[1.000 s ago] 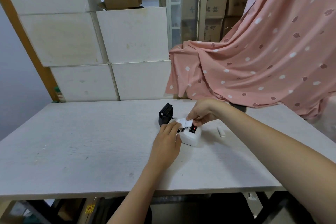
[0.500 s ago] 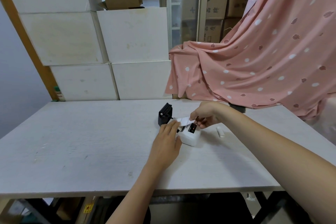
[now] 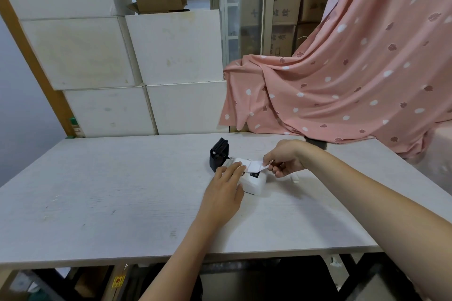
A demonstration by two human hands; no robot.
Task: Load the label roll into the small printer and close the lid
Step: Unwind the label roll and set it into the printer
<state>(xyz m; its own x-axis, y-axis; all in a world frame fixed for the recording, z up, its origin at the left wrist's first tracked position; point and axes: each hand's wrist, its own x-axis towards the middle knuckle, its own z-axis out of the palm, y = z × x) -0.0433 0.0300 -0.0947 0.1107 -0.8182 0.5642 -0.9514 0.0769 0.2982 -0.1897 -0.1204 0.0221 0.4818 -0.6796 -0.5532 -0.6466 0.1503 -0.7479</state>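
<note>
A small white printer [image 3: 254, 184] sits mid-table with its black lid [image 3: 219, 157] standing open at the far left end. A white strip of labels [image 3: 252, 165] runs out of the printer toward the right. My right hand [image 3: 283, 161] pinches the free end of that strip between thumb and fingers, just right of the printer. My left hand [image 3: 226, 188] rests flat on the printer's near left side, fingers over the roll bay, so the roll itself is hidden.
The pale wooden table [image 3: 122, 203] spreads wide to the left and front. A small white piece [image 3: 294, 178] lies right of the printer. White boxes [image 3: 171, 56] stack behind the table, and a pink patterned cloth [image 3: 342, 85] drapes at the back right.
My right hand has drawn the label strip out to the right, away from the printer. The left hand has stayed pressed on the printer.
</note>
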